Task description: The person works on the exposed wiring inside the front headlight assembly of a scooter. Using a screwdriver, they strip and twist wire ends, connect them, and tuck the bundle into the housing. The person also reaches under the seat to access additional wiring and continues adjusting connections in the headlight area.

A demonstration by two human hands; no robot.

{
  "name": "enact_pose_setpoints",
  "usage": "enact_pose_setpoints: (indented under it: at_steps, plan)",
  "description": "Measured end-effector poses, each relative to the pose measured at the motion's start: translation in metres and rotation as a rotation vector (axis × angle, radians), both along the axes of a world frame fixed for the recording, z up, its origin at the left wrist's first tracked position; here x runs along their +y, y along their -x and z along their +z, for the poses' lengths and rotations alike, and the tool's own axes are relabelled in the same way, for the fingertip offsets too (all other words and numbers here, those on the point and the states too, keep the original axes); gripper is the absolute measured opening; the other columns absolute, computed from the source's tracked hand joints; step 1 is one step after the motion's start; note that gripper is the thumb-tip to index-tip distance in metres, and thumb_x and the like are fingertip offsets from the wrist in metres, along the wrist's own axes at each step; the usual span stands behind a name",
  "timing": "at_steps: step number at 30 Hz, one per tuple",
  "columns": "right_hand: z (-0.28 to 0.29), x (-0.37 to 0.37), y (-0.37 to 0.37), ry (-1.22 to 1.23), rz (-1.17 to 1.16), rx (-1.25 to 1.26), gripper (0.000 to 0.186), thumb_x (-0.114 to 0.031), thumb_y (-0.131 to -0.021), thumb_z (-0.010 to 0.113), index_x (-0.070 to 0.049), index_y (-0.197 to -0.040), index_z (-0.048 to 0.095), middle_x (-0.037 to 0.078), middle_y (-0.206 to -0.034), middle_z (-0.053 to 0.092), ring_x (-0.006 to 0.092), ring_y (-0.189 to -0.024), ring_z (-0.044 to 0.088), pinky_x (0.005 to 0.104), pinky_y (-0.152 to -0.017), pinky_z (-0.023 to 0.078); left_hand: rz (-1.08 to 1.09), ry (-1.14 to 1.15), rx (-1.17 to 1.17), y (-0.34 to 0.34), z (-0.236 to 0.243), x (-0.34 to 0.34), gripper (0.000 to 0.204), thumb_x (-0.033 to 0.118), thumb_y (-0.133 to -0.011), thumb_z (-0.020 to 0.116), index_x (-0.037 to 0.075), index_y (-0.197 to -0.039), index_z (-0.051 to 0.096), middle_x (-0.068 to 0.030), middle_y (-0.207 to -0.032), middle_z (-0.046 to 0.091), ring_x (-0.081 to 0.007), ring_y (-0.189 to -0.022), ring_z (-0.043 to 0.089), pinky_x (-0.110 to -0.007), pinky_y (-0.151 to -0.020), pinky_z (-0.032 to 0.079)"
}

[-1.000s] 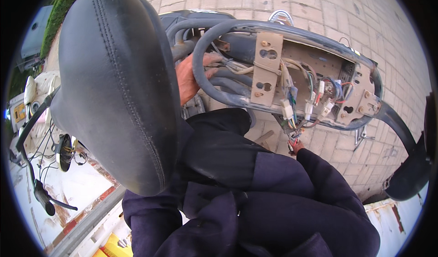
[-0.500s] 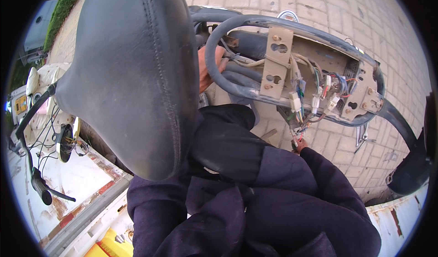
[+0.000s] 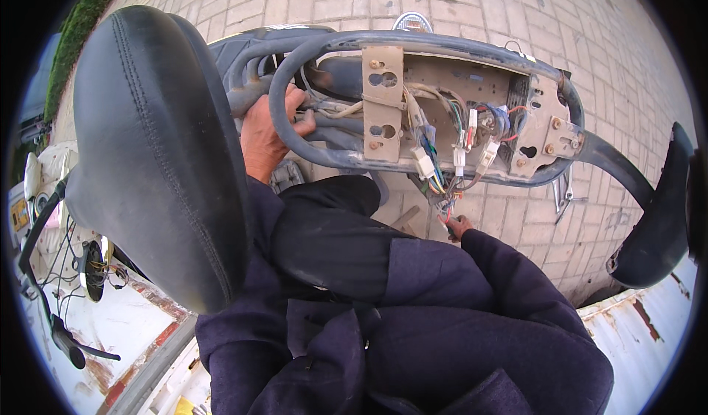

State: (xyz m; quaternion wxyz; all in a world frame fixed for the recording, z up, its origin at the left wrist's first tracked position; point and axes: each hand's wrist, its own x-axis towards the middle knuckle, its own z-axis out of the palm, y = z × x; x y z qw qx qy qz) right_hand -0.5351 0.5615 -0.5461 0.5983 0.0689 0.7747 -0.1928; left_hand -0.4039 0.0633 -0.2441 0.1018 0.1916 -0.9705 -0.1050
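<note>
My left hand (image 3: 262, 135) reaches into the tubular metal frame (image 3: 464, 42) beside the black seat (image 3: 155, 157), its fingers closed on a bundle of pale cables (image 3: 339, 107) near the thicker frame tubes. A bracket with keyhole slots (image 3: 382, 105) crosses the frame; to its right, white connectors (image 3: 424, 163) and coloured wires spill out of the open compartment. Below that, at the lower end of the hanging wires, my right hand (image 3: 459, 228) is closed on a small cluster of wire ends (image 3: 446, 216); exactly what is pinched there is too small to make out.
A wrench-like tool (image 3: 564, 194) lies on the brick paving (image 3: 531, 245) right of the frame, near a black curved part (image 3: 641, 245). Handlebars with dangling cables (image 3: 63, 330) and white rust-streaked panels (image 3: 103, 326) are at left. A hedge (image 3: 77, 43) runs along the upper left.
The seat and frame sit further left in the picture as the view shifts, and more of my left hand shows. Both hands stay at the wiring, with small finger movements.
</note>
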Motion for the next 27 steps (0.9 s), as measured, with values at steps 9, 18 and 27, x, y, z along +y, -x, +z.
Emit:
enact_pose_setpoints:
  at_steps: [9,18,27]
  plan:
    - [0.001,-0.003,0.001,-0.067,-0.036,0.012,0.056,-0.036,-0.082,0.071,0.007,-0.114,0.055,0.019,-0.09,0.069,0.025,-0.061,0.072,0.0367,-0.051,0.058,-0.015,-0.014,0.051,0.002,0.002,0.001,0.019,0.017,-0.076,0.068,0.005,-0.089,0.061,-0.0112,-0.085,0.06,-0.0308,-0.083,0.064,-0.04,-0.074,0.053]
    - [0.0,-0.001,0.004,-0.019,-0.024,0.023,0.057,-0.037,-0.081,0.071,0.006,-0.115,0.056,0.019,-0.092,0.069,0.0255,-0.06,0.072,0.0367,-0.052,0.058,-0.018,-0.055,0.09,-0.005,-0.004,-0.001,0.019,0.017,-0.081,0.071,0.005,-0.093,0.063,-0.0107,-0.089,0.064,-0.0308,-0.086,0.065,-0.04,-0.075,0.053]
    - [0.004,-0.002,0.009,-0.028,-0.028,0.065,0.057,-0.037,-0.081,0.071,0.006,-0.116,0.056,0.019,-0.091,0.069,0.0255,-0.061,0.072,0.0371,-0.051,0.059,-0.024,-0.122,0.039,-0.011,-0.005,-0.002,0.023,0.017,-0.088,0.073,0.006,-0.104,0.061,-0.0103,-0.097,0.063,-0.0342,-0.091,0.066,-0.043,-0.075,0.052]
